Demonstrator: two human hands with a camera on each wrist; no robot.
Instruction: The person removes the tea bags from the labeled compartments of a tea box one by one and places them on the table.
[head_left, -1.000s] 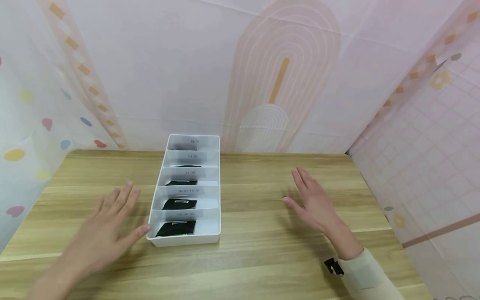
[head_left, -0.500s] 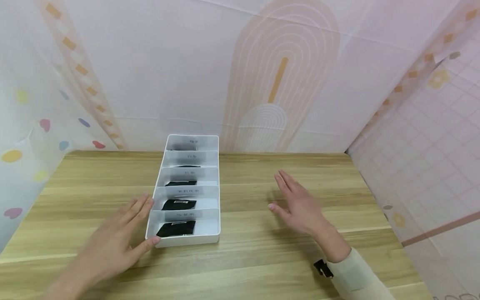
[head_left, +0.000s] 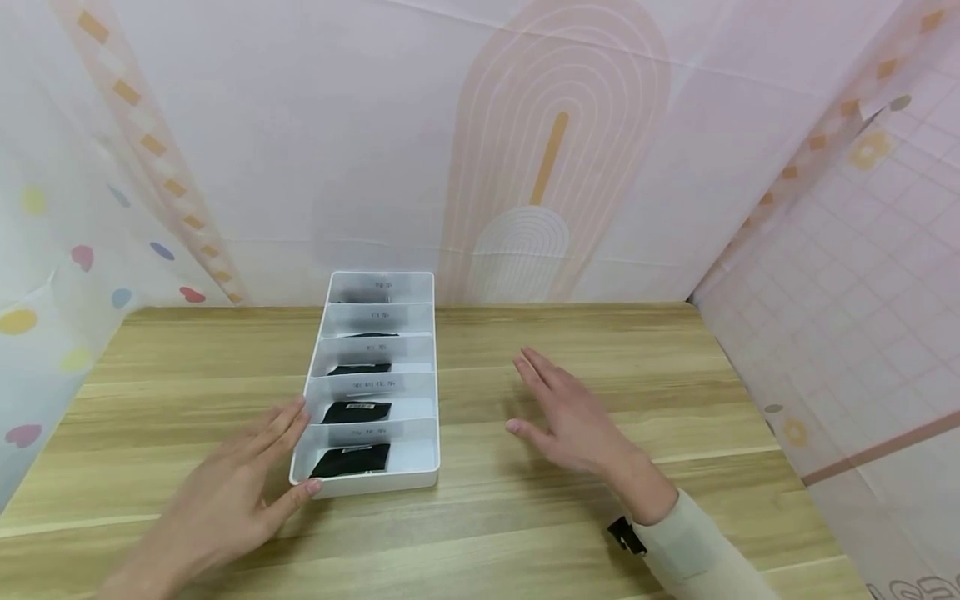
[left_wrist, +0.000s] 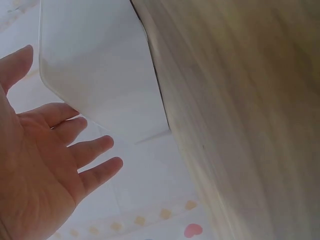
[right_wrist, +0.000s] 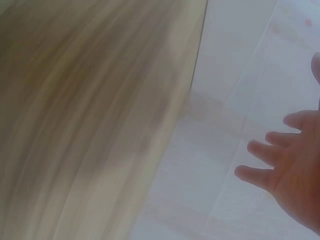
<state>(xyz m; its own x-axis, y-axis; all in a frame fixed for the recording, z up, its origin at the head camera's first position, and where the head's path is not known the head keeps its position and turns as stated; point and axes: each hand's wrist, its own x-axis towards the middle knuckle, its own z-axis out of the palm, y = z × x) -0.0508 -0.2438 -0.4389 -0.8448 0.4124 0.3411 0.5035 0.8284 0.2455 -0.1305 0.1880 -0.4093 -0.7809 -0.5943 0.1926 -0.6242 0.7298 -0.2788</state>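
Observation:
A long white divided box (head_left: 382, 483) stands on the wooden table, left of centre in the head view. Its several compartments each hold a black packet (head_left: 351, 461), and labels with characters mark the inner walls. My left hand (head_left: 228, 492) is at the box's near left corner, fingers along the left side and thumb by the front wall. In the left wrist view its fingers (left_wrist: 97, 150) are spread, and the index fingertip appears to meet the box's rim. My right hand (head_left: 577, 425) hovers over the table to the box's right, fingers extended, holding nothing.
The wooden table (head_left: 480, 550) ends at a patterned cloth backdrop (head_left: 360, 150) behind the box. More printed cloth hangs at the left and right sides. A black strap (head_left: 626, 535) shows at the right sleeve (head_left: 697, 546).
My left hand has moved right to the box's near left corner. My right hand has moved left, closer to the box. The box stays in place while the head view shifts slightly.

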